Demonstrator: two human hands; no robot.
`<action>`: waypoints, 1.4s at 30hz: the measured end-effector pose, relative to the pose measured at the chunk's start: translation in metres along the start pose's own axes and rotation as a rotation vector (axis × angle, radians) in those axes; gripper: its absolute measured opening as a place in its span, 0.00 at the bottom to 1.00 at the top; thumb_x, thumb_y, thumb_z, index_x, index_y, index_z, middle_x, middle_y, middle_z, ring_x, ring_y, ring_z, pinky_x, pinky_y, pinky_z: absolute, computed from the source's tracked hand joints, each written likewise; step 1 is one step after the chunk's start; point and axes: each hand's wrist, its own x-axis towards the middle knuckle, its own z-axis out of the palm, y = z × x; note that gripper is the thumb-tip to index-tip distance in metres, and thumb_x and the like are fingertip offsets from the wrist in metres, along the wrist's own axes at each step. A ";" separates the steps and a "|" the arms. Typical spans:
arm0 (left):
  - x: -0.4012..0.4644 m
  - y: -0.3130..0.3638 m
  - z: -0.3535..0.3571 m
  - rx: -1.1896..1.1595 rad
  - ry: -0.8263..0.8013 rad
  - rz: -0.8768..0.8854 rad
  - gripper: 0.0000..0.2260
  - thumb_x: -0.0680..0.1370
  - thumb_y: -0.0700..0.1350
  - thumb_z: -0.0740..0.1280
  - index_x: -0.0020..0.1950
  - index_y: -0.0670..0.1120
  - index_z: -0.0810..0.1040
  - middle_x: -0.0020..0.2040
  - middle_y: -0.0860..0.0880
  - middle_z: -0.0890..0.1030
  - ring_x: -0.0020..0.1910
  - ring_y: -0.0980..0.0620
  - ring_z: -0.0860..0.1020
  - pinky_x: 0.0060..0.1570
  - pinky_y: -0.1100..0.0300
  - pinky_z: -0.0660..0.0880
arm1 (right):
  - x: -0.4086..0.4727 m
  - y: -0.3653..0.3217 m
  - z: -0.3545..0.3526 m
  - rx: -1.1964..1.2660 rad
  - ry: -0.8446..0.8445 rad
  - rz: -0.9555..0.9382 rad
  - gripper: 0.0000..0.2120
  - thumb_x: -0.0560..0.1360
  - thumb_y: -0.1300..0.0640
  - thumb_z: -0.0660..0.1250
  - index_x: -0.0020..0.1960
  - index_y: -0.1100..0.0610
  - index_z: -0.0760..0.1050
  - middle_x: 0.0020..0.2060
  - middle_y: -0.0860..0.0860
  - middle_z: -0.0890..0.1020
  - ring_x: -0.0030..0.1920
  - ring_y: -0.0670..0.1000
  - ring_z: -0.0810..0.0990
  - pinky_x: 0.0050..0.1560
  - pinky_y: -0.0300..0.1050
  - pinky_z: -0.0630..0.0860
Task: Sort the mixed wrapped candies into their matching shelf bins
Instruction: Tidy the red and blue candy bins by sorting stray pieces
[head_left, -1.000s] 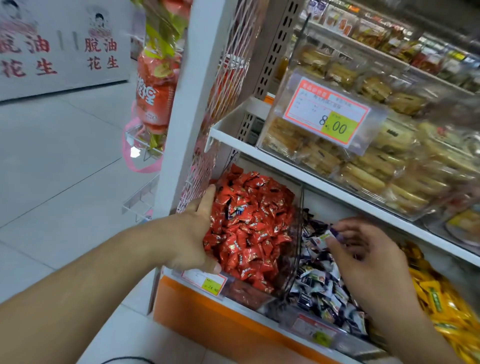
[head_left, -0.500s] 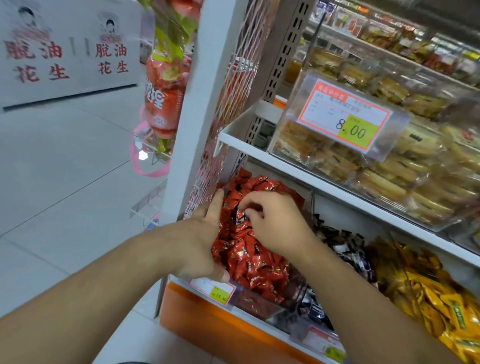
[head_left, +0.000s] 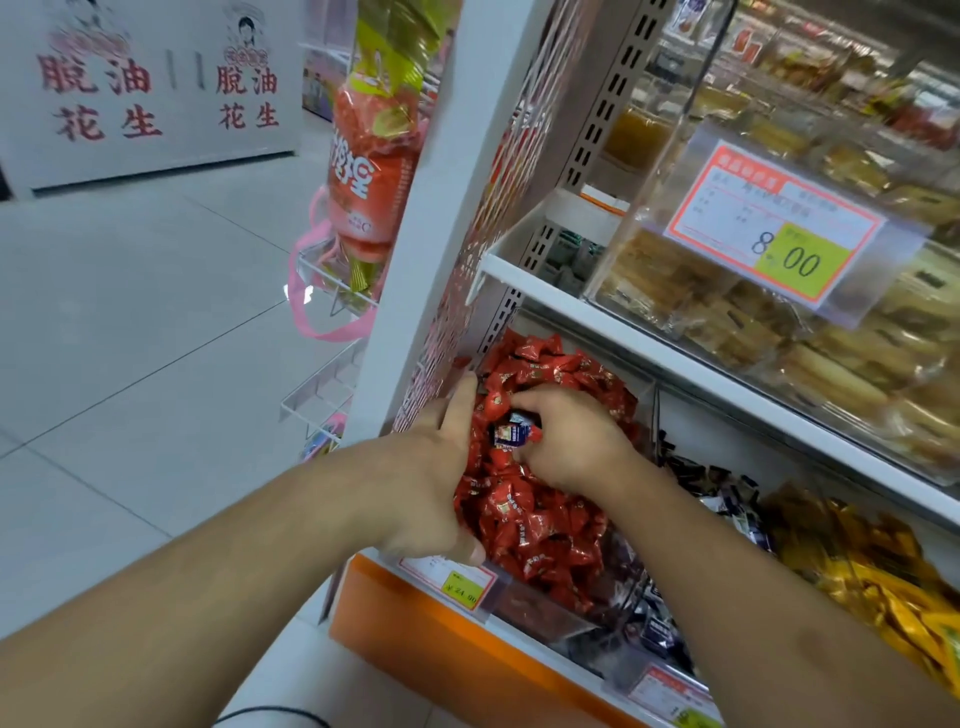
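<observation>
One dark blue wrapped candy (head_left: 511, 434) sits pinched in the curled fingers of the right hand (head_left: 566, 441) atop the red candy bin (head_left: 540, 499) at frame centre, while its matching dark-wrapper bin (head_left: 727, 499) lies just right; the left hand (head_left: 441, 467), fingers fairly straight, braces the bin's left side.

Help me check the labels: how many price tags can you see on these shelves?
3: the big 8.00 tag on the upper bin, a small tag under the red candies, and another at bottom right. Others may be hidden.

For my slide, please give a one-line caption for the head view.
Right hand pinches a stray blue-wrapped candy from the red candy bin while the left hand steadies the pile.
</observation>
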 end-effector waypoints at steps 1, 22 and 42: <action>0.000 0.000 0.000 -0.002 -0.003 -0.001 0.65 0.71 0.60 0.78 0.73 0.54 0.18 0.83 0.53 0.36 0.77 0.46 0.66 0.66 0.58 0.69 | -0.001 -0.001 -0.001 0.008 -0.006 -0.006 0.27 0.74 0.57 0.77 0.72 0.45 0.77 0.67 0.46 0.80 0.68 0.52 0.78 0.67 0.44 0.76; 0.000 0.002 -0.002 0.015 -0.011 -0.007 0.65 0.72 0.59 0.78 0.74 0.53 0.18 0.83 0.52 0.35 0.79 0.44 0.62 0.70 0.55 0.67 | -0.005 -0.007 0.001 0.059 -0.107 -0.021 0.16 0.70 0.50 0.80 0.54 0.45 0.80 0.47 0.45 0.82 0.47 0.48 0.82 0.52 0.51 0.83; -0.005 0.007 -0.006 0.031 0.034 0.010 0.66 0.69 0.60 0.79 0.76 0.55 0.22 0.82 0.54 0.33 0.81 0.45 0.56 0.75 0.53 0.64 | -0.064 0.000 -0.023 0.662 0.250 -0.006 0.10 0.75 0.63 0.77 0.44 0.48 0.86 0.41 0.43 0.87 0.44 0.43 0.85 0.50 0.41 0.83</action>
